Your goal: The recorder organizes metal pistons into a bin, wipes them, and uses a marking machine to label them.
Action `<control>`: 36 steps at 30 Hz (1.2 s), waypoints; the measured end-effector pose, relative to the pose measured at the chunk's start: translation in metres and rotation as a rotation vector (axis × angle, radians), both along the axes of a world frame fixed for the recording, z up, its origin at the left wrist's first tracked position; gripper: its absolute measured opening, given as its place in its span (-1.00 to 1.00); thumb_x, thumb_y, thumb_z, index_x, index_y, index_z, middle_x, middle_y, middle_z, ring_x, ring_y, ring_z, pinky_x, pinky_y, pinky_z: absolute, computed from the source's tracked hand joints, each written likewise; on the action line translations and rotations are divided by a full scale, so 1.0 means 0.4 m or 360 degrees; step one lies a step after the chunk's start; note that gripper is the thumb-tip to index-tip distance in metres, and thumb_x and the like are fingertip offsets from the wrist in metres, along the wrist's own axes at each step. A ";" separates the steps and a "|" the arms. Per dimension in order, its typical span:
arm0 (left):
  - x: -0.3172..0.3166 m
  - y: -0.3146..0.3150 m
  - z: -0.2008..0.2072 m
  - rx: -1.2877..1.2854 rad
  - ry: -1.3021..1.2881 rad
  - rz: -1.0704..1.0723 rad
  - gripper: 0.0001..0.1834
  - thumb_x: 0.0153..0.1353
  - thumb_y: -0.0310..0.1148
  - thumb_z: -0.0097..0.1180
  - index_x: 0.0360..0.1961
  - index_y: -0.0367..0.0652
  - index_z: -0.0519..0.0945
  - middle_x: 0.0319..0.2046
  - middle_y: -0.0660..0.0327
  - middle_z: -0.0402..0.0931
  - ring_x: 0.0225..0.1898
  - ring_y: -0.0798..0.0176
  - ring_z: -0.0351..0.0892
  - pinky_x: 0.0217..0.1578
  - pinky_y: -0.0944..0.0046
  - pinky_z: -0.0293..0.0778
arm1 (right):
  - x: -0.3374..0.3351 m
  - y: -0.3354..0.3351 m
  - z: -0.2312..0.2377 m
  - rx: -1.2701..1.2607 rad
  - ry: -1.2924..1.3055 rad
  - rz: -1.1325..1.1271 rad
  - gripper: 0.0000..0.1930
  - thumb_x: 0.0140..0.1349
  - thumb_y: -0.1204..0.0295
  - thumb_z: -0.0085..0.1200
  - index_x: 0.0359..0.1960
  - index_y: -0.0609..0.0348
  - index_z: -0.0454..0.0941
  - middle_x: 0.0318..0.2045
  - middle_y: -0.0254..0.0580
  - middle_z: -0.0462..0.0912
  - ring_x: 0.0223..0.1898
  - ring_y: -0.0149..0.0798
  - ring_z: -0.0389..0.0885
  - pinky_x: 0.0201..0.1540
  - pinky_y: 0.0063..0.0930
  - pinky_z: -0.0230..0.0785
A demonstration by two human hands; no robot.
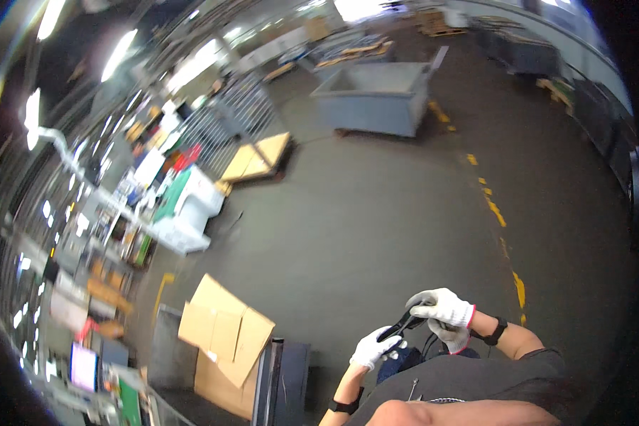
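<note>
My left hand (376, 349), in a white glove, grips the lower left end of a black elongated curved object (402, 325). Its kind I cannot make out. My right hand (444, 310), in a white glove with a red cuff edge, holds the upper right end, fingers bent around it. The object is tilted between the two hands, close in front of my dark shirt. Thin black cords (429, 343) hang near the right hand. Black bands circle both of my wrists.
Left of my hands stands a grey bin (174, 341) with cardboard sheets (227, 328). Farther off are a large grey metal tub (366, 113), a cart with a wooden deck (257, 157) and a white machine with a green top (186, 213). Yellow floor markings (495, 213) run along the right.
</note>
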State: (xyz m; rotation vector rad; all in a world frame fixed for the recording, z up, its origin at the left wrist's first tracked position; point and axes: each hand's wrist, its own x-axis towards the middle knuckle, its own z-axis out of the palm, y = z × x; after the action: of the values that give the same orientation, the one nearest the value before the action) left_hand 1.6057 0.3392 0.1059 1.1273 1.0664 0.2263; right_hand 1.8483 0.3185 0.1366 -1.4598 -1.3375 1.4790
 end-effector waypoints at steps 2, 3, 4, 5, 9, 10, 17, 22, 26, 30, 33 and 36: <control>-0.056 0.056 -0.034 -0.0060 -0.0051 0.0251 -0.54 0.28 -0.13 0.15 0.10 -0.17 0.52 -0.29 0.29 0.69 -0.53 0.54 0.53 -0.58 0.55 0.28 | -0.031 0.168 0.006 -0.0006 -0.0074 0.0316 -0.58 0.23 0.12 0.14 -0.01 0.15 0.61 -0.25 -0.17 0.71 -0.21 -0.33 0.63 -0.08 -0.44 0.45; -0.086 0.098 -0.052 -0.0102 -0.0094 0.0398 -0.52 0.29 -0.13 0.13 0.13 -0.19 0.49 -0.26 0.25 0.70 -0.52 0.51 0.55 -0.57 0.54 0.29 | -0.059 0.255 0.013 -0.0026 -0.0081 0.0425 -0.58 0.24 0.12 0.13 0.00 0.15 0.61 -0.24 -0.16 0.71 -0.20 -0.32 0.64 -0.07 -0.44 0.45; -0.109 0.138 -0.057 -0.0101 -0.0111 0.0501 -0.52 0.29 -0.13 0.13 0.13 -0.19 0.49 -0.26 0.25 0.70 -0.52 0.51 0.55 -0.57 0.54 0.29 | -0.085 0.340 0.014 -0.0044 -0.0095 0.0526 -0.58 0.24 0.12 0.12 0.00 0.15 0.60 -0.23 -0.15 0.71 -0.19 -0.31 0.64 -0.06 -0.43 0.45; -0.133 0.173 -0.059 -0.0087 -0.0089 0.0690 -0.53 0.30 -0.14 0.11 0.12 -0.20 0.49 -0.27 0.24 0.70 -0.52 0.50 0.55 -0.58 0.54 0.28 | -0.112 0.424 0.000 -0.0018 -0.0126 0.0574 -0.58 0.24 0.13 0.11 0.00 0.16 0.60 -0.22 -0.12 0.71 -0.18 -0.28 0.65 -0.05 -0.42 0.46; -0.252 0.351 -0.118 0.0017 -0.0172 0.1209 -0.60 0.33 -0.16 0.05 0.05 -0.21 0.53 -0.29 0.20 0.69 -0.56 0.47 0.55 -0.62 0.53 0.28 | -0.208 0.728 -0.076 0.0218 -0.0158 0.0603 -0.58 0.24 0.10 0.11 -0.03 0.15 0.62 -0.23 -0.11 0.72 -0.17 -0.27 0.68 -0.04 -0.41 0.47; -0.281 0.415 -0.126 0.0045 -0.0192 0.1307 -0.62 0.34 -0.16 0.04 0.02 -0.21 0.54 -0.29 0.19 0.69 -0.56 0.47 0.55 -0.63 0.52 0.28 | -0.224 0.814 -0.120 0.0198 -0.0299 0.0608 -0.56 0.22 0.08 0.13 -0.04 0.18 0.63 -0.25 -0.11 0.73 -0.19 -0.28 0.68 -0.07 -0.41 0.48; -0.473 0.874 -0.038 0.0121 -0.0273 0.1808 -0.61 0.33 -0.28 0.05 0.13 -0.22 0.48 -0.35 0.15 0.68 -0.62 0.47 0.51 -0.69 0.54 0.27 | -0.199 1.258 -0.271 -0.0019 -0.0968 0.0496 -0.47 0.18 -0.02 0.10 -0.10 0.25 0.65 -0.20 0.02 0.71 -0.12 -0.04 0.68 -0.05 -0.31 0.47; -0.662 1.231 -0.091 -0.0075 -0.0452 0.1907 -0.52 0.35 -0.32 0.03 0.26 -0.20 0.38 -0.29 0.07 0.67 -0.62 0.46 0.49 -0.71 0.57 0.23 | -0.207 1.494 -0.408 -0.0012 -0.1208 0.0433 -0.50 0.18 0.02 0.10 -0.13 0.26 0.66 -0.22 0.09 0.70 -0.12 0.00 0.67 -0.05 -0.27 0.45; -0.864 1.516 -0.168 -0.0061 -0.0664 0.1898 -0.59 0.35 -0.31 0.04 0.18 -0.15 0.40 -0.24 0.03 0.65 -0.63 0.44 0.45 -0.75 0.58 0.22 | -0.351 1.744 -0.393 -0.0354 -0.1127 0.0472 -0.45 0.20 -0.04 0.05 -0.11 0.26 0.65 -0.16 0.09 0.68 -0.04 0.07 0.62 0.02 -0.24 0.43; -1.056 1.805 -0.170 -0.0091 -0.0849 0.2187 -0.84 0.33 -0.31 0.05 -0.09 -0.03 0.45 -0.26 0.03 0.64 -0.65 0.42 0.45 -0.78 0.55 0.22 | -0.502 2.100 -0.507 0.0085 -0.1233 0.0495 -0.44 0.20 -0.07 0.01 -0.10 0.22 0.66 -0.11 0.09 0.66 0.01 0.09 0.58 0.04 -0.24 0.42; -1.225 1.979 -0.138 -0.0010 -0.0724 0.2325 -0.81 0.32 -0.31 0.07 -0.07 -0.03 0.47 -0.25 0.02 0.64 -0.66 0.42 0.44 -0.78 0.54 0.22 | -0.728 2.409 -0.465 0.0130 -0.1119 0.0710 -0.45 0.18 -0.07 0.02 -0.14 0.19 0.66 -0.16 0.11 0.66 -0.06 0.10 0.61 -0.02 -0.16 0.42; -1.380 2.114 -0.099 0.0110 -0.0599 0.2425 -0.76 0.31 -0.29 0.08 -0.03 -0.07 0.47 -0.28 0.02 0.65 -0.66 0.46 0.44 -0.76 0.56 0.24 | -0.979 2.663 -0.383 0.0278 -0.1095 0.1053 -0.46 0.20 -0.08 -0.01 -0.15 0.18 0.65 -0.21 0.08 0.67 -0.12 0.11 0.62 -0.06 -0.16 0.44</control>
State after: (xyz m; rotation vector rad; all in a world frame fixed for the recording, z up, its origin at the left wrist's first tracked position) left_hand 1.0536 1.1846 0.0662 0.0831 1.3674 1.5959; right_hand 1.4566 1.3836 -0.0167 -1.5505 -2.4854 1.1933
